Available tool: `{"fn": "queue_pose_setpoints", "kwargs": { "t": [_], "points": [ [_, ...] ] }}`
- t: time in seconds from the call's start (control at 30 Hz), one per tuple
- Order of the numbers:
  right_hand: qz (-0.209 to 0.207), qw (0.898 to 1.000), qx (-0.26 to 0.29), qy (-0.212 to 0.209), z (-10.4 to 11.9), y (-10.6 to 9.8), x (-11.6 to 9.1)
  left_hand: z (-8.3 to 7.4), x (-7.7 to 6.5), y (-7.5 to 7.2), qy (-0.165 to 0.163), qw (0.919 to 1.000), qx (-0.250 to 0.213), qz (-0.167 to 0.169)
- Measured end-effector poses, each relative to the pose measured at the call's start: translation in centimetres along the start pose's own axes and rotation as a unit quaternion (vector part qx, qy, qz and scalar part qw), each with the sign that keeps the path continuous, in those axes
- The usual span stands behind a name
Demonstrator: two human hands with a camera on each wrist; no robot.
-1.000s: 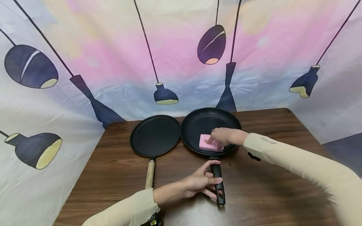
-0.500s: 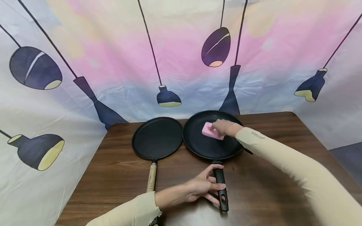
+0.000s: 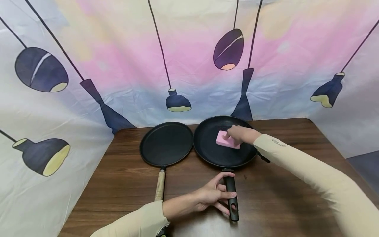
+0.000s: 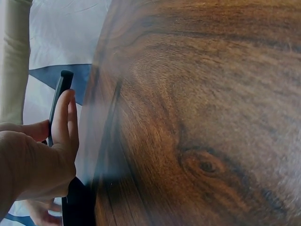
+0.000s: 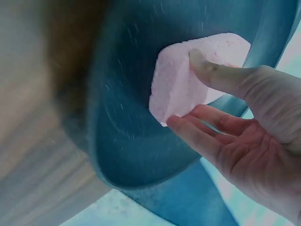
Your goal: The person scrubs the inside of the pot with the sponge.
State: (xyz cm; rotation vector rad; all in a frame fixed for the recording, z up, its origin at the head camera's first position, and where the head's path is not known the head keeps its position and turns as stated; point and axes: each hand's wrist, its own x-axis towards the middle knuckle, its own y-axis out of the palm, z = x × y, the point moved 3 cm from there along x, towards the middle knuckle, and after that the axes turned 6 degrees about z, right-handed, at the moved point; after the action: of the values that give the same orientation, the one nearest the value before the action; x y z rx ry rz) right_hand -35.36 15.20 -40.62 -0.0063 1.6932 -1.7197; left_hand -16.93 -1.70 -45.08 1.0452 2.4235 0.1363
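A black frying pan sits at the back of the table, its black handle pointing toward me. My left hand grips that handle between thumb and fingers; the left wrist view shows the handle edge-on in the fingers. In my right hand is a pink sponge, held against the inside of the pan. From the right wrist view, thumb and fingers pinch the block-shaped sponge from two sides, with the pan's dark wall around it.
Left of the frying pan lies a flat black griddle pan, rims touching or nearly so. Its wooden handle runs toward my left sleeve. Behind the brown wooden table hangs a cloth printed with lamps.
The sponge in my right hand has shifted from the near part of the pan up toward its middle, then slightly right. My left hand keeps its hold on the handle. The head view has shifted slightly.
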Motion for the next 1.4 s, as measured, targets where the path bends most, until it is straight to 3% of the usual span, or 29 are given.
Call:
{"fn": "queue_pose_setpoints", "kwargs": {
  "t": [0.13, 0.37, 0.5, 0.7, 0.83, 0.97, 1.2, 1.4],
  "points": [
    [0.013, 0.999, -0.014, -0.046, 1.7, 1.6, -2.2, 0.1, 0.0, -0.3, 0.001, 1.0000, 0.001, -0.006],
    [-0.023, 0.996, -0.017, -0.084, 3.1, 3.2, -4.2, 0.6, 0.0, -0.1, -0.002, 1.0000, 0.000, -0.004],
    [-0.016, 0.997, 0.031, -0.072, 1.8, 2.7, -3.2, 0.9, 0.0, 0.4, -0.005, 1.0000, -0.008, 0.000],
    [-0.022, 0.998, 0.064, 0.001, -1.2, 1.0, 0.6, 1.5, -0.1, 0.9, -0.007, 0.9998, -0.019, 0.000],
    [-0.030, 0.997, 0.059, 0.045, -2.7, 0.1, 2.4, 1.5, -0.2, 1.2, -0.007, 0.9998, -0.018, -0.001],
    [-0.023, 0.997, 0.046, 0.057, -3.1, -0.5, 2.8, 1.0, -0.1, 1.4, 0.000, 0.9999, -0.014, -0.006],
    [-0.003, 1.000, 0.014, 0.024, -2.0, -0.6, 0.4, -0.1, 0.2, 0.8, 0.001, 0.9998, -0.005, -0.018],
    [0.020, 0.999, 0.010, -0.031, 0.0, 1.4, -3.3, -0.1, 0.6, 0.8, 0.004, 0.9997, -0.003, -0.024]
  ]
}}
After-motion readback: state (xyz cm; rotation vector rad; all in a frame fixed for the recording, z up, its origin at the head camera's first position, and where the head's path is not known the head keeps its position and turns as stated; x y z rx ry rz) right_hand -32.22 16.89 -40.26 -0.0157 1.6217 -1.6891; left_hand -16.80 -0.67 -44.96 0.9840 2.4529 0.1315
